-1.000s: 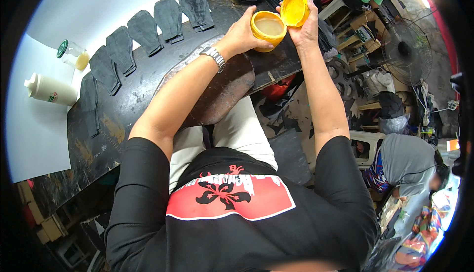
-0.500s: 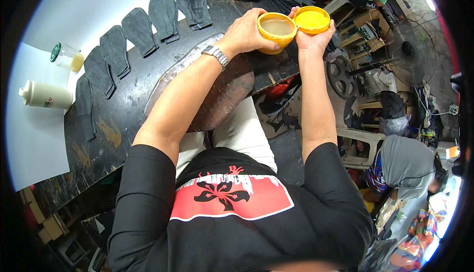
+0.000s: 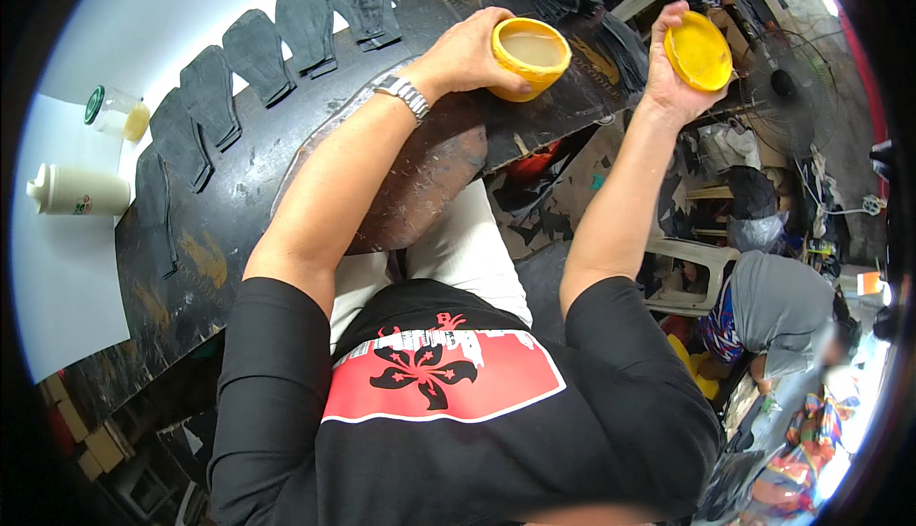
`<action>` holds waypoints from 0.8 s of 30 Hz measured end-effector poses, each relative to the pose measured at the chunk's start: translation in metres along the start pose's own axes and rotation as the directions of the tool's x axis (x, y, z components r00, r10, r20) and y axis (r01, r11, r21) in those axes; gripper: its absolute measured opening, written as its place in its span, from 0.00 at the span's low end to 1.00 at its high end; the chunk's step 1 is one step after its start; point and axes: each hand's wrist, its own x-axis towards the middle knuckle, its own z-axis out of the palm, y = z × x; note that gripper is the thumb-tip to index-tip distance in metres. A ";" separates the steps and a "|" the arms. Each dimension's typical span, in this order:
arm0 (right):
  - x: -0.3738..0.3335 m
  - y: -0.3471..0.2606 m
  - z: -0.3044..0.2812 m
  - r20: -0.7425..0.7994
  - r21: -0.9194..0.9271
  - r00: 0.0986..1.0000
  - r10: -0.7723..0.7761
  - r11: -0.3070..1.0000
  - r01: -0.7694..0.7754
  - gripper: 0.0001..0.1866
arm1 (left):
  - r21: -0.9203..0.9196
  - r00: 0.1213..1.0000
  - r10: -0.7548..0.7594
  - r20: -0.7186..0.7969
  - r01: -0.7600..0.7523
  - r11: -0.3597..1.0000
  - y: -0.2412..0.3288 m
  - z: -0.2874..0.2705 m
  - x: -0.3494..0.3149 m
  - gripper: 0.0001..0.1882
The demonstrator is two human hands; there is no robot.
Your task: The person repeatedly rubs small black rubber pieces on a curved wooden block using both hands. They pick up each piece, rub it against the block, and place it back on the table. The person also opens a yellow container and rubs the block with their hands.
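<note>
Yellow tub (image 3: pixel 539 85): open and sitting over the far part of the dark worktop (image 3: pixel 224 201), mouth facing up. Can't really tell from this angle if its base touches down or it's being held just above.
Liquid (image 3: pixel 532 47): cloudy, beige-ish stuff inside the tub, below the rim.
Left hand (image 3: pixel 474 51): clamped around the tub's left side, thumb across the near face. There's a metal watch (image 3: pixel 405 98) on that wrist.
Yellow lid (image 3: pixel 699 52): completely off, well apart from the tub, out to the right past the worktop's edge.
Right hand (image 3: pixel 670 77): gripping the lid, fingers and palm round its edge (pretty much like holding a saucer).
Black pieces (image 3: pixel 258 58): six flat, rounded ones fanned in a curved row to the left, some overlapping the white sheet (image 3: pixel 81 306).
Jar (image 3: pixel 116 114): clear with a green cap, something yellowish in it, over on the white sheet.
Bottle (image 3: pixel 84 190): cream coloured, near the jar.
Brown board (image 3: pixel 425 173): at the near edge of the worktop, partly under the left forearm.
Fan (image 3: pixel 787 87): off to the right, beyond the lid.
</note>
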 end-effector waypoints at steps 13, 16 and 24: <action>-0.032 0.103 -0.032 0.150 -0.463 0.895 0.420 -0.770 0.439 0.37 | -0.157 0.997 -0.003 0.071 0.014 0.987 -0.011 0.006 -0.010 0.51; -0.036 0.110 -0.031 0.085 -0.275 0.863 0.498 -0.821 0.500 0.37 | -0.163 0.996 -0.027 0.090 0.041 0.986 -0.013 0.008 -0.010 0.51; -0.038 0.107 -0.043 0.093 -0.144 0.792 0.603 -0.779 0.610 0.38 | -0.110 0.998 0.049 0.036 -0.045 0.993 -0.024 0.012 -0.007 0.52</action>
